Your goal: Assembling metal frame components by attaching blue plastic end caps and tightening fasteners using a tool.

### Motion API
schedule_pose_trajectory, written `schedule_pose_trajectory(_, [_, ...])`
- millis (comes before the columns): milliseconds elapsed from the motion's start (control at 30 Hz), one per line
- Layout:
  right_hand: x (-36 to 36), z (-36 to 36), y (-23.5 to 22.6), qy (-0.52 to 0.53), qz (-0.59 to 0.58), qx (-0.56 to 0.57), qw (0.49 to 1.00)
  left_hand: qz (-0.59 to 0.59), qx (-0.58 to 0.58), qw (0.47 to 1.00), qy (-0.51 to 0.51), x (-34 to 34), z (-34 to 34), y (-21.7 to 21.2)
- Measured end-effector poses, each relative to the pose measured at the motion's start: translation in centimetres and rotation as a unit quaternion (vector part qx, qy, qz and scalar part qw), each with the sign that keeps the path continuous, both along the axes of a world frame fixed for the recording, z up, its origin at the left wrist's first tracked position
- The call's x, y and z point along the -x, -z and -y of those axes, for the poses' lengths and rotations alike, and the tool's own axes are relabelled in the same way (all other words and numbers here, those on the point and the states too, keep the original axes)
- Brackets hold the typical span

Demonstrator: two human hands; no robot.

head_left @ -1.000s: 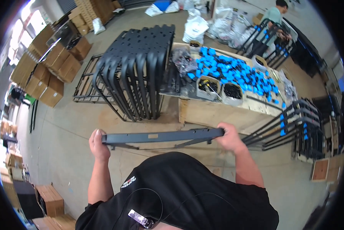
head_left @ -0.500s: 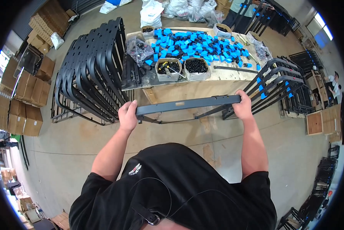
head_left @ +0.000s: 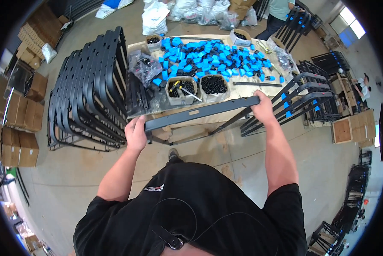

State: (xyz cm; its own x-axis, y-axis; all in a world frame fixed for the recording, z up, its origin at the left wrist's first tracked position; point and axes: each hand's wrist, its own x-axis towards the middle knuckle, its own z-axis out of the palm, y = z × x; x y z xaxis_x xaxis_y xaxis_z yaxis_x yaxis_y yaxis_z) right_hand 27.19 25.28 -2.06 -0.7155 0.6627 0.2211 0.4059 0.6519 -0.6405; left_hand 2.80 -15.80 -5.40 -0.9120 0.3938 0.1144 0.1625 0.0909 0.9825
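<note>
Between my two hands hangs a black metal frame (head_left: 213,109), its flat top bar facing me and its legs running down and away below. My left hand (head_left: 136,133) is wrapped round the bar's left end, and my right hand (head_left: 263,106) grips the right end, held somewhat higher. Close beyond the bar is a wooden worktable (head_left: 242,90) covered with a heap of blue and black plastic pieces (head_left: 213,57). Two boxes of small black parts (head_left: 214,85) stand at its near edge, one with a yellow-handled screwdriver (head_left: 176,87) lying on top.
A row of upright black frames (head_left: 87,89) stands left of the table. More frames with blue pieces (head_left: 304,91) lean at the right. Cardboard boxes (head_left: 20,111) are stacked far left, and white sacks (head_left: 154,19) lie behind the table. A person (head_left: 279,17) stands at the back right.
The frame and both hands have shifted slightly left, and the bar now tilts more, right end up. The table looks nearer. A shoe has come into view below the frame.
</note>
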Motion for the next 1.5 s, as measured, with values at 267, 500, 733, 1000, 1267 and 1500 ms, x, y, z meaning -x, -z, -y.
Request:
schedule_pose_trajectory(267, [3.0,-5.5,0.3,0.061,0.055,-0.022,0.996,0.019,0.036,0.999,0.032,4.4,-6.4,-1.9])
schedule_pose_trajectory(500, [9.4,-6.5,1.2,0.073,0.061,-0.018,0.995,0.088,-0.029,0.996,-0.004,10.5,-7.4,0.1])
schedule_pose_trajectory(733, [11.7,-9.7,1.8,0.048,0.039,0.001,0.998,0.062,0.02,0.997,-0.034,13.8,-10.0,2.1])
schedule_pose_trajectory(1000, [10.9,-9.5,2.0,0.002,-0.047,0.039,0.998,0.117,-0.027,0.99,-0.075,13.8,-10.4,1.9])
schedule_pose_trajectory(1267, [11.3,-10.6,0.8,-0.041,-0.013,0.028,0.999,0.041,0.013,0.978,-0.204,12.8,-10.4,1.6])
schedule_pose_trajectory(1500, [7.7,-13.6,4.6,-0.157,-0.193,0.115,0.962,-0.349,0.244,0.892,-0.149,5.9,-19.7,-7.7])
